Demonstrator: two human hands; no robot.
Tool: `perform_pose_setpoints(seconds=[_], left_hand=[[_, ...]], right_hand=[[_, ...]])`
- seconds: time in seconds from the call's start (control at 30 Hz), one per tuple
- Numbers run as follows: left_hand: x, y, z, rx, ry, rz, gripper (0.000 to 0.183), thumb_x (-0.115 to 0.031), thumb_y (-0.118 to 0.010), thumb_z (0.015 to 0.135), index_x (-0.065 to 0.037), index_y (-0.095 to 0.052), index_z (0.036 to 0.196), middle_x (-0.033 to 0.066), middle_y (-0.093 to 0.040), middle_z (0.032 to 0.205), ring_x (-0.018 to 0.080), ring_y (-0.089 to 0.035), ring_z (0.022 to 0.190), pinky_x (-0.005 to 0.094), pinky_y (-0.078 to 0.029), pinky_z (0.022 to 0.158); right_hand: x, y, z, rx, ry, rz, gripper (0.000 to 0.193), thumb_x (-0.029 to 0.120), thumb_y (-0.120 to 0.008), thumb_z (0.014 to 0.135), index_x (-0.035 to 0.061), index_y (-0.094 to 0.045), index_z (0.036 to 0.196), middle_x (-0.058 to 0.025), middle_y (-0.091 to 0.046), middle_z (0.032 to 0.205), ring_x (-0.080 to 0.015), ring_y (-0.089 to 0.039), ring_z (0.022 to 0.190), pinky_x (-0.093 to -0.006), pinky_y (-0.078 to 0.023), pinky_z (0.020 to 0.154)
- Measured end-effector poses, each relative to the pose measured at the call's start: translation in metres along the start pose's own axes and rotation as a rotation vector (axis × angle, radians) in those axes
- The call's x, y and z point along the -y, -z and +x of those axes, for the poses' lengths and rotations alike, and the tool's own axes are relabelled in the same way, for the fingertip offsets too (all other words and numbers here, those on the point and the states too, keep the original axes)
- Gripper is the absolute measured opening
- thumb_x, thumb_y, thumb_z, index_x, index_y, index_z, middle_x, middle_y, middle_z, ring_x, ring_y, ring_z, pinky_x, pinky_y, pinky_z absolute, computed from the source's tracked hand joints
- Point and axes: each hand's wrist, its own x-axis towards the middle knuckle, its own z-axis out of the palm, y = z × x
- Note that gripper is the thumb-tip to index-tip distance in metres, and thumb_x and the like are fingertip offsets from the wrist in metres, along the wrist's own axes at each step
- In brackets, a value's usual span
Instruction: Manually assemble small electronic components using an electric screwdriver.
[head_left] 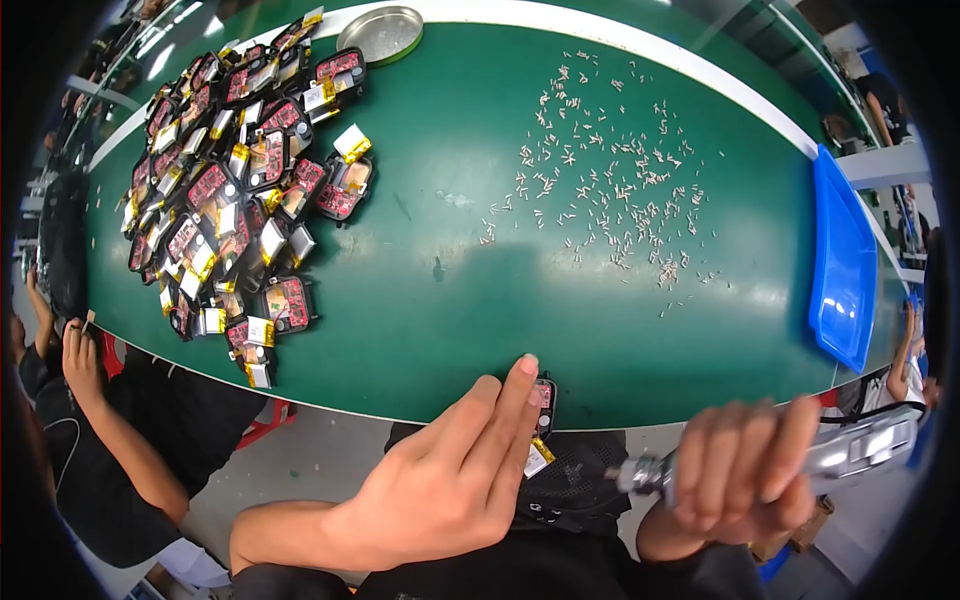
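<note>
My left hand is at the near table edge, fingers long and close together over a small black device housing with a red circuit board. The fingers hide its left side, and how the thumb grips it does not show. A silver battery pouch with yellow tape hangs at its near end, past the table edge. My right hand, somewhat blurred, is wrapped round a silver electric screwdriver. The tool lies sideways, its tip pointing left, apart from the housing.
Many similar open housings with batteries pile up on the left of the green table. Small screws lie scattered at the right. A round metal dish stands at the back, a blue tray far right. Another person's hand is at the left.
</note>
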Motion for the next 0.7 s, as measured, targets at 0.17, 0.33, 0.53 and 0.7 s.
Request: perform_pose_setpoints(seconds=[0.17, 0.33, 0.53, 0.7], left_hand=[[-0.002, -0.013, 0.002, -0.159, -0.036, 0.145, 0.027, 0.003, -0.067, 0.067, 0.014, -0.065, 0.091, 0.0271, -0.064, 0.106, 0.0278, -0.061, 0.079, 0.0295, -0.054, 0.064], [0.000, -0.012, 0.001, -0.148, -0.012, 0.121, 0.025, 0.003, -0.067, 0.067, 0.013, -0.065, 0.090, 0.0265, -0.065, 0.105, 0.0270, -0.061, 0.079, 0.0276, -0.053, 0.064], [0.004, -0.015, -0.001, -0.178, -0.025, 0.116, 0.023, 0.004, -0.067, 0.067, 0.012, -0.066, 0.088, 0.0247, -0.067, 0.102, 0.0257, -0.061, 0.077, 0.0260, -0.052, 0.063], [0.008, -0.015, -0.002, -0.177, -0.032, 0.094, 0.023, 0.004, -0.067, 0.067, 0.013, -0.065, 0.087, 0.0246, -0.067, 0.101, 0.0256, -0.061, 0.077, 0.0265, -0.053, 0.064]], right_hand=[[-0.008, -0.004, 0.036, 0.010, 0.150, -0.155, 0.017, 0.019, -0.053, 0.093, 0.0080, -0.043, 0.087, -0.0013, -0.048, 0.050, -0.0115, -0.051, 0.041, -0.0248, -0.043, 0.045], [-0.022, -0.003, 0.047, 0.017, 0.100, -0.204, 0.022, 0.028, -0.051, 0.096, 0.0105, -0.041, 0.087, 0.0011, -0.046, 0.048, -0.0102, -0.048, 0.041, -0.0232, -0.040, 0.045], [-0.032, 0.000, 0.049, 0.015, 0.086, -0.161, 0.022, 0.027, -0.051, 0.096, 0.0101, -0.041, 0.086, 0.0007, -0.045, 0.048, -0.0104, -0.049, 0.042, -0.0234, -0.042, 0.045], [-0.036, -0.005, 0.053, 0.026, 0.082, -0.179, 0.023, 0.025, -0.055, 0.094, 0.0086, -0.042, 0.083, -0.0007, -0.047, 0.049, -0.0112, -0.048, 0.039, -0.0246, -0.042, 0.042]])
